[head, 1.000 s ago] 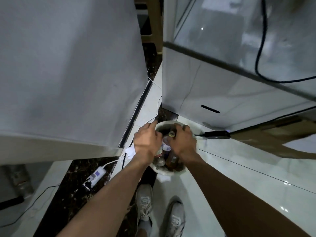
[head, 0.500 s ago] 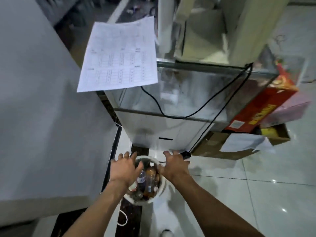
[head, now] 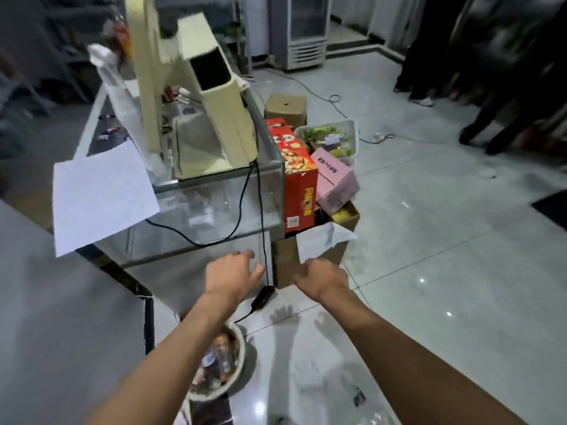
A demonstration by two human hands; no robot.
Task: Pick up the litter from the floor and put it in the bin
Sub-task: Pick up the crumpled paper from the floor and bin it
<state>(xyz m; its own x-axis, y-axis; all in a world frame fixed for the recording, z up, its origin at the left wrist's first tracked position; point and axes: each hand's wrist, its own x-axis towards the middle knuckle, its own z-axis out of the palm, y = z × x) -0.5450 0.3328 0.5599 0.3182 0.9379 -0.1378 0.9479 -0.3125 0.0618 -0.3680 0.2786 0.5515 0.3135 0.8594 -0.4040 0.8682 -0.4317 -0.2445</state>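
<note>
A round white bin [head: 237,368] stands on the tiled floor under my left forearm, filled with several bottles [head: 219,354]. My left hand [head: 231,276] hovers above and beyond the bin with loosely spread fingers and holds nothing. My right hand [head: 322,279] is out in front at the same height, fingers relaxed and pointing down, also empty. A small dark scrap [head: 357,395] lies on the floor to the right of the bin.
A glass counter [head: 214,207] with a cream machine [head: 199,96], a paper sheet [head: 98,194] and black cables stands ahead. Boxes, red [head: 299,176], pink [head: 334,179] and cardboard [head: 285,265], sit at its right. A black power adapter [head: 262,297] lies on the floor. People's legs stand far right.
Both hands have left the bin rim and risen away from it. The view has lifted from the bin to the counter and the room beyond.
</note>
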